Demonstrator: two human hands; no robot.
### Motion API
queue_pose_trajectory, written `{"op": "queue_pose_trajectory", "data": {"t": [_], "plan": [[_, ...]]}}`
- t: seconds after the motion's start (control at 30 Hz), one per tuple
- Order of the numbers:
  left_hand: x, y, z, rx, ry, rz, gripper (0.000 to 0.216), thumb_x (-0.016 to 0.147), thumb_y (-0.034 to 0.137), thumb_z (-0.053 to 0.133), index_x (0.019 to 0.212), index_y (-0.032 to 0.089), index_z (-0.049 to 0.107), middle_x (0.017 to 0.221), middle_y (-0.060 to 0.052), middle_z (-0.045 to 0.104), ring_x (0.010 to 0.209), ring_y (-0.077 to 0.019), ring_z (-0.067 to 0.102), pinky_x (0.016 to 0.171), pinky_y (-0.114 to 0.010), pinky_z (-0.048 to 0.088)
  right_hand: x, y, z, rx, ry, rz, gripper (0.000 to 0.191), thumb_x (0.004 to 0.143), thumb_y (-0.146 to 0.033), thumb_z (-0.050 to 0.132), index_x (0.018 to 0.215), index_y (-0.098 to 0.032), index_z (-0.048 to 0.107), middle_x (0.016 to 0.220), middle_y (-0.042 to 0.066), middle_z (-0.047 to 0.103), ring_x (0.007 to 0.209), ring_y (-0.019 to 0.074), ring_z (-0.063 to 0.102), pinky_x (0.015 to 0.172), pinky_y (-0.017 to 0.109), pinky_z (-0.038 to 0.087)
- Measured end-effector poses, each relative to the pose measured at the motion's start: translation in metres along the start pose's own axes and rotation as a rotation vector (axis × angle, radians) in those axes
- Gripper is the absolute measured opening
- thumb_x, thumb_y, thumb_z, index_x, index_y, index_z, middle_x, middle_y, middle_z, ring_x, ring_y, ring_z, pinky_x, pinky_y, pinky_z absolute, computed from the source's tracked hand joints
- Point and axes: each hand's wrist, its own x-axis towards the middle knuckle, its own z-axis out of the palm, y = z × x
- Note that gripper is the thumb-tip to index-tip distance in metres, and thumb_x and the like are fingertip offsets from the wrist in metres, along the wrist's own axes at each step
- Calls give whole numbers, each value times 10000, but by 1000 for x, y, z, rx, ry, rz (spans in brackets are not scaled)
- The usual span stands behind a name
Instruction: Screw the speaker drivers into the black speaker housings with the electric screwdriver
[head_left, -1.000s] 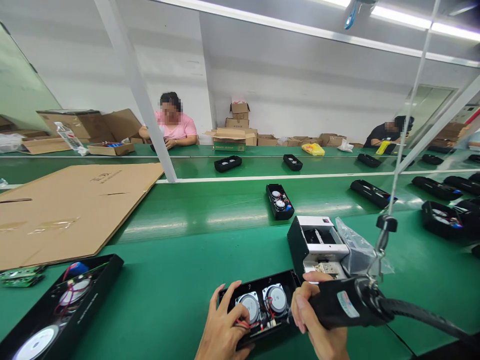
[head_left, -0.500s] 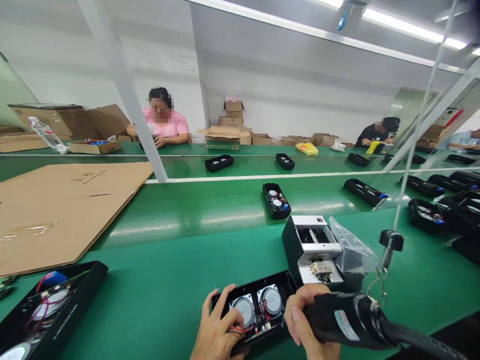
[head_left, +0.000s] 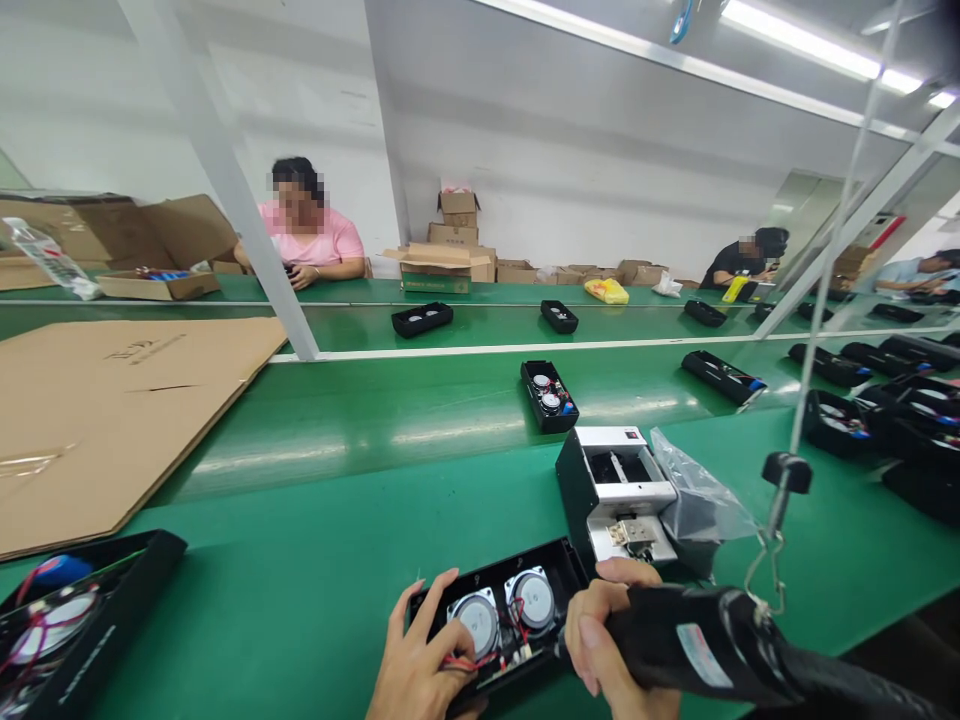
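My left hand (head_left: 424, 655) holds the left end of a black speaker housing (head_left: 564, 565), fingers over its far wall and thumb inside near red wires. Two round speaker drivers (head_left: 478, 622) with silver backs sit in the open housing, with wires and a small board along the near side. My right hand (head_left: 609, 635) is wrapped round a black electric screwdriver (head_left: 694, 640), which lies almost level and points left at the housing's near right side. Its tip is hidden behind my fingers. Right behind the housing stands a screw feeder (head_left: 576, 490).
A clear plastic bag (head_left: 701, 495) hangs at the feeder's right. The screwdriver's hook and cord (head_left: 806, 400) rise on the right. Another open housing (head_left: 112, 640) lies at left, below flat cardboard (head_left: 135, 410). More housings (head_left: 551, 400) sit on the green belt; co-workers (head_left: 311, 240) are across it.
The view has turned slightly right, so most things appear further left. Both hands keep their holds on the housing and the screwdriver, with little visible movement.
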Motion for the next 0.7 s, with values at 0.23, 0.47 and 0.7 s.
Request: {"op": "queue_pose_trajectory", "data": {"t": [0.23,0.47,0.7], "plan": [[0,-4,5,15,16,18,296,624,308,1015,749,293,748,833,39,706,1468,-412,573,1244,-593,306,11,-27,-6,69,5,1,272,1071,-368,685,1314,-361,563,618,-103,481,456,102,392,461,227,346],[9,2,13,7,169,22,305,573,350,996,719,292,734,788,36,685,1383,-396,608,1248,-570,241,9,-36,7,134,-35,14,299,1063,-353,687,1337,-381,571,568,-96,499,444,120,430,463,233,382],[6,-5,5,287,56,40,194,822,172,849,729,294,730,973,28,806,1250,-280,721,1123,-433,475,61,-55,-16,113,188,-347,367,1034,-376,748,1352,-322,573,672,-85,551,516,133,506,522,268,479]]}}
